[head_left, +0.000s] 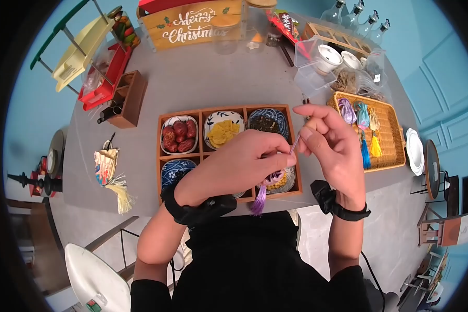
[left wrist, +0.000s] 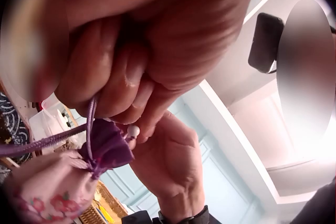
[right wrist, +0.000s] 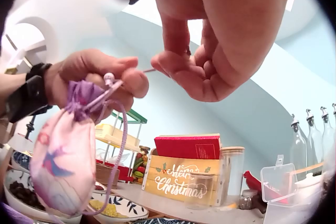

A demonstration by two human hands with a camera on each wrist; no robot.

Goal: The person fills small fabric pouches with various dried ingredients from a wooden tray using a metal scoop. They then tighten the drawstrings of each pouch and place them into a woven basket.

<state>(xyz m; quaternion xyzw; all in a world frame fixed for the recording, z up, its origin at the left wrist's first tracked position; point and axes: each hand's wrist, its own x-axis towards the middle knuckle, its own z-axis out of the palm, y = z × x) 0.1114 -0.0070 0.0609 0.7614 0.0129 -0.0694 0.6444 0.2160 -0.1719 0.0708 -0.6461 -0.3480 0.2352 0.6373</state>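
My left hand (head_left: 247,161) pinches the gathered purple neck of a small pink floral pouch (right wrist: 63,161), seen also as the pouch (left wrist: 50,192) in the left wrist view. A white bead (right wrist: 108,78) sits on its purple drawstring (left wrist: 47,141) by my thumb. The pouch's purple tassel (head_left: 259,200) hangs below my left hand. My right hand (head_left: 325,140) pinches the drawstring's thin end (head_left: 295,146) just right of the left hand, and the cord runs taut between them. Both hands hover above the wooden compartment tray (head_left: 203,111).
The tray holds bowls of red dates (head_left: 179,135), yellow slices (head_left: 223,132) and dark bits (head_left: 267,124). A wicker basket (head_left: 392,138) with more pouches lies right. Another pouch (head_left: 108,166) lies left. A "Merry Christmas" box (head_left: 192,23), clear containers (head_left: 317,65) and glass bottles (head_left: 356,15) stand behind.
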